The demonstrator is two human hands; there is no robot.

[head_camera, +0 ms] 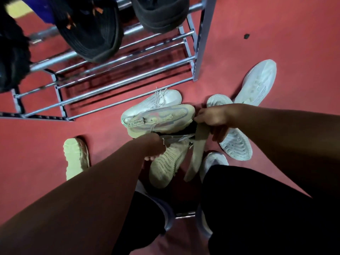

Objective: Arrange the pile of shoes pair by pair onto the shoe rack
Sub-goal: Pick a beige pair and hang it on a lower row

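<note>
Beige sneaker (165, 163), seemingly in left hand (153, 145)

1. Red floor (276, 43): carries a metal shoe rack (199, 52), upper left, and loose shoes.
2. Rack, upper bars: two black shoes (92, 34) (160, 13).
3. Floor, right: two white shoes (257, 81) (235, 142), soles up, close together.
4. Floor, by the rack: white knit sneaker (161, 100).
5. Floor, left: beige shoe (75, 157), sole up, apart.

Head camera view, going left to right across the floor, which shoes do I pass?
Green-soled shoe on its side → beige lettered sneaker → white sole-up shoe → rightmost white shoe.
</note>
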